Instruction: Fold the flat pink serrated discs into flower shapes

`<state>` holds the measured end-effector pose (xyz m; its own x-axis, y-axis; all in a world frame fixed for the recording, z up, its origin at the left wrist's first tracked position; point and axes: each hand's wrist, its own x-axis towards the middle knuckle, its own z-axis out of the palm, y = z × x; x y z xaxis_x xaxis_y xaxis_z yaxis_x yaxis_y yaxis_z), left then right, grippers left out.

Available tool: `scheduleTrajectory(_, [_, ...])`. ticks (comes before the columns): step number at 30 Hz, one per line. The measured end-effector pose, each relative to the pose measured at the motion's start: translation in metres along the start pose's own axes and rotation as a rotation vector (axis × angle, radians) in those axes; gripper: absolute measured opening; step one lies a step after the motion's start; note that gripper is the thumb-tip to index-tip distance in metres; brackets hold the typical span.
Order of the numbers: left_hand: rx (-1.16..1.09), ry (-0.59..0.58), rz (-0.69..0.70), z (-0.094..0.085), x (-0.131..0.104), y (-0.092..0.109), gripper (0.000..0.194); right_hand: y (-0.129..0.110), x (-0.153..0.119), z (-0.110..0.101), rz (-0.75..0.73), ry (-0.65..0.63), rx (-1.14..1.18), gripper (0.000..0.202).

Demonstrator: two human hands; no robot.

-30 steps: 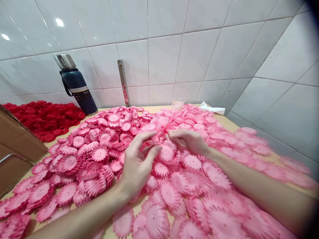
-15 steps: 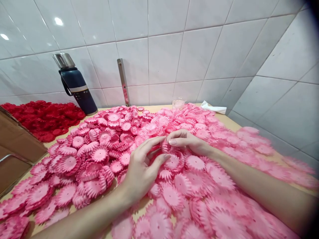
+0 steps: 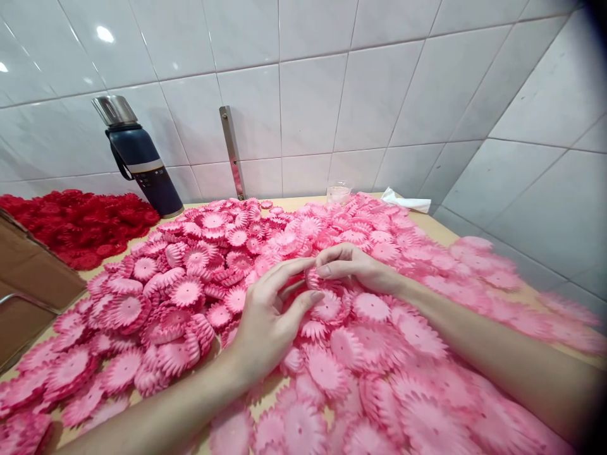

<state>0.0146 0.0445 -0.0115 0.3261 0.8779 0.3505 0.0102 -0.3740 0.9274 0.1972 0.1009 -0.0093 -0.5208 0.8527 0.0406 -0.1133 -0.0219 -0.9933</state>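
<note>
Many pink discs with fringed, petal-like edges (image 3: 325, 371) lie heaped over the table. Above the middle of the heap my two hands meet. Thumb and fingers of my left hand (image 3: 275, 316) curve around the near side of a small pink petal disc (image 3: 312, 278). My right hand (image 3: 353, 265) pinches that same disc from the right, with thumb and forefinger together at its top. Part of the disc is hidden behind the fingers.
A dark blue flask (image 3: 142, 165) stands at the back left beside a red petal pile (image 3: 76, 227). A cardboard box (image 3: 33, 284) is at the left edge. Along the back are a clear cup (image 3: 338, 192), white paper (image 3: 405, 201), a metal strip (image 3: 232, 151) and a tiled wall.
The whole view has shifted slightly, so the flask and wall sit a little further up and left. My hands keep nearly the same pose around the disc.
</note>
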Motion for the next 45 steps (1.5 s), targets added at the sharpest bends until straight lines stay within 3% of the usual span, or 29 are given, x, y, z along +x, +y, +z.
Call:
scheduleTrajectory(18, [0.041, 0.242, 0.016, -0.003, 0.004, 0.006, 0.019, -0.003, 0.000, -0.001, 0.039, -0.030, -0.086, 0.012])
scheduleTrajectory(28, [0.012, 0.265, 0.020, -0.001, 0.008, 0.014, 0.018, 0.000, 0.000, -0.001, 0.020, -0.034, -0.032, 0.010])
scheduleTrajectory(39, [-0.136, 0.419, -0.264, 0.010, 0.009, 0.030, 0.023, -0.002, 0.002, -0.001, 0.016, -0.043, 0.025, 0.009])
scheduleTrajectory(41, [-0.138, 0.397, -0.262, 0.011, 0.009, 0.032, 0.024, -0.001, 0.001, 0.000, 0.007, -0.045, 0.036, 0.007])
scheduleTrajectory(45, [-0.036, 0.201, -0.125, 0.012, 0.006, 0.037, 0.022, -0.001, -0.001, 0.002, -0.024, -0.047, 0.067, 0.017])
